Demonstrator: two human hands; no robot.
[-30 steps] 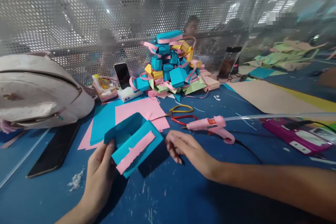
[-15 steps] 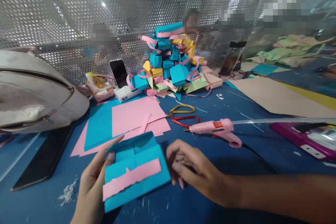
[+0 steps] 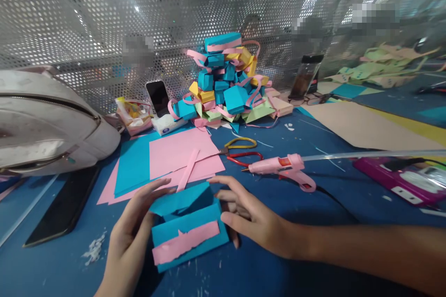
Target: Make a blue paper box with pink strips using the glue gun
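A folded blue paper box [image 3: 191,216] with a ragged pink strip [image 3: 186,242] across its front stands low before me, its upper flap partly raised. My left hand [image 3: 130,229] grips its left side, thumb in front and fingers behind. At the right side, my right hand [image 3: 249,216] holds the edge, index finger stretched over the top corner; some of its fingers are hidden. Just behind the box lie pink sheets [image 3: 177,148] and a narrow pink paper strip [image 3: 188,170]. Scissors [image 3: 240,151] with yellow and red handles rest beyond my right hand, near a pink glue gun [image 3: 282,165].
A heap of paper boxes [image 3: 223,83] rises at the back by the perforated metal screen [image 3: 87,9]. At left are a white bag [image 3: 52,125] and a black phone [image 3: 62,209]. A purple power strip [image 3: 393,181] and a large beige sheet [image 3: 365,123] lie right.
My right hand has come in against the box's right side. The box has shifted slightly right, and its upper flap has folded forward over the opening.
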